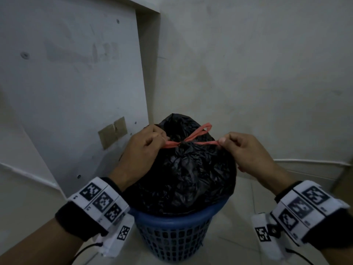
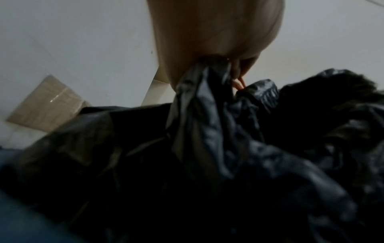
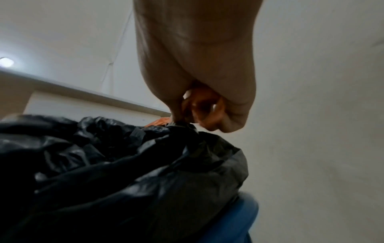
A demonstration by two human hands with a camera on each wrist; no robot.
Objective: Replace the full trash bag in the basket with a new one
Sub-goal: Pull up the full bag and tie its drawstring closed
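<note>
A full black trash bag [image 1: 183, 175] bulges out of a blue plastic basket [image 1: 172, 226] on the floor. An orange drawstring [image 1: 188, 141] is crossed in a knot over the gathered top, with a loop standing up at the back right. My left hand [image 1: 145, 144] pinches the string's left end; my right hand [image 1: 238, 146] pinches the right end, and the string is taut between them. In the left wrist view the hand [image 2: 216, 49] also bunches black plastic [image 2: 199, 102]. In the right wrist view the orange string [image 3: 203, 105] is curled in the hand [image 3: 199, 65] above the bag [image 3: 124, 164].
The basket stands in a corner: a white panel [image 1: 72, 77] with a taped patch [image 1: 112, 131] on the left, a plain wall [image 1: 248, 73] behind and right. Pale floor tiles [image 1: 238, 236] lie around the basket. No new bag is in view.
</note>
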